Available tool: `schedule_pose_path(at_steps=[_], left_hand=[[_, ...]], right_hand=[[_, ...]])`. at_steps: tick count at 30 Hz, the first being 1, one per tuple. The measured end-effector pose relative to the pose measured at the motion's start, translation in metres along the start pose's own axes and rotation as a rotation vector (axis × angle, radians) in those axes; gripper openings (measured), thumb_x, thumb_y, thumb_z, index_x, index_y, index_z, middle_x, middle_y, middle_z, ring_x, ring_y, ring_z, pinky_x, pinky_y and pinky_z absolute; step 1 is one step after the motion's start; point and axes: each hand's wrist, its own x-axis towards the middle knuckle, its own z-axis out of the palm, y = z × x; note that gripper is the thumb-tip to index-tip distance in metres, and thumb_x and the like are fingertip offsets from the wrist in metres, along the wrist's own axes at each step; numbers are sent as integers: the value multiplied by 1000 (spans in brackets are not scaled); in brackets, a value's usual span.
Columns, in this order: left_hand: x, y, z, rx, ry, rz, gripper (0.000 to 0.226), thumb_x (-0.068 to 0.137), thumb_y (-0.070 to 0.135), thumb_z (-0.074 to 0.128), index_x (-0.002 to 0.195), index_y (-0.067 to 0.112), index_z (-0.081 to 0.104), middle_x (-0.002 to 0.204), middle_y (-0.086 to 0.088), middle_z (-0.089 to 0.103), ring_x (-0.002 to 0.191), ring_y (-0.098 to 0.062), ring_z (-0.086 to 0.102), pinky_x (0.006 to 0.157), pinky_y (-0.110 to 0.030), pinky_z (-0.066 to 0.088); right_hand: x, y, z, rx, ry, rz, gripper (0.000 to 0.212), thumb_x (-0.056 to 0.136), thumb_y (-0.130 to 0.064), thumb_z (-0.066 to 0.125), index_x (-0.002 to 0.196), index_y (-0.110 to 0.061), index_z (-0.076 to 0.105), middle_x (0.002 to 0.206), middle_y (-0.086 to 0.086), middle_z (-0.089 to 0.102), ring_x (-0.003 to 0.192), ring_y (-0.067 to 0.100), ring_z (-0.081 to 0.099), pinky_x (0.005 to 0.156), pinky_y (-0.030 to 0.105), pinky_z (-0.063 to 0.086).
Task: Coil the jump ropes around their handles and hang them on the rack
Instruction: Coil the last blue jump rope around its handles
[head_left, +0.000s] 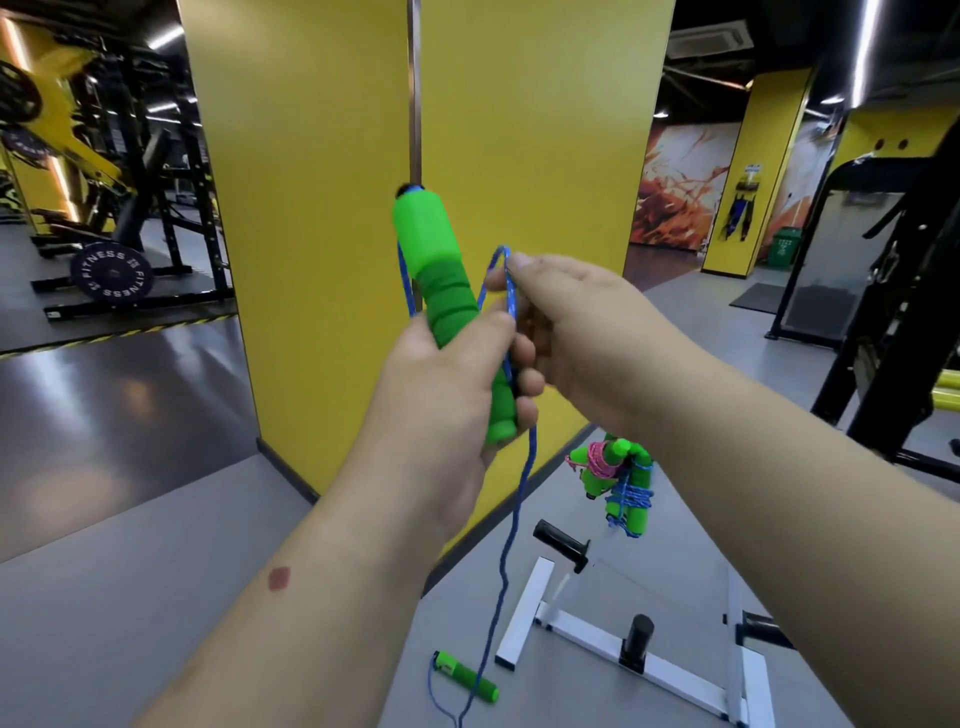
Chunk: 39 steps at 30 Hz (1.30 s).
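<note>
Head view: the left hand (447, 395) gripped the green handle (441, 291) upright, fingers curled round its lower foam, judged to steady it as a winding core. The right hand (582, 332) pinched a loop of blue rope (511, 540) beside the handle, ready to wrap. The rope trailed to the second handle (467, 675) on the floor (208, 561), near the rack's (613, 639) left corner. 2 coiled ropes (618, 483) hung there. A weight plate (111, 270) read "FITNESS".
</note>
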Motion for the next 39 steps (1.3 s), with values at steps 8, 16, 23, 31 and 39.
schedule_pose_path(at_steps=[8, 16, 23, 31, 39], left_hand=[[14, 15, -10, 176, 149, 231, 7, 98, 14, 60, 92, 10, 60, 74, -4, 68, 63, -17, 66, 53, -24, 50], [-17, -9, -1, 105, 43, 91, 2, 102, 22, 58, 100, 22, 58, 84, 5, 71, 72, -14, 72, 50, -25, 48], [-25, 3, -2, 87, -20, 39, 4, 100, 12, 59, 98, 15, 59, 71, -1, 67, 56, -14, 57, 44, -22, 43], [-14, 23, -8, 291, 42, 280, 12, 92, 17, 65, 83, 16, 59, 69, -1, 66, 59, -20, 61, 49, -30, 48], [-26, 12, -3, 219, -20, 232, 4, 103, 25, 59, 99, 23, 57, 78, 2, 69, 66, -18, 66, 49, -26, 48]], right_hand=[[-30, 3, -1, -26, -203, 229, 23, 102, -26, 47, 89, -11, 57, 65, 2, 45, 50, 14, 35, 49, 26, 32], [-20, -9, 11, 159, -24, -46, 17, 105, -19, 48, 95, -10, 59, 66, 0, 51, 49, 10, 38, 44, 22, 33], [-19, 2, 6, 103, 49, -53, 18, 104, -25, 51, 99, -10, 59, 68, 1, 63, 51, 10, 55, 46, 21, 45], [-60, 17, 15, 168, -126, 202, 26, 104, -29, 41, 83, -17, 49, 61, 2, 41, 50, 18, 33, 51, 30, 29], [-59, -18, 24, 224, 17, -148, 18, 105, -10, 42, 92, -12, 54, 61, 0, 46, 49, 13, 30, 43, 24, 25]])
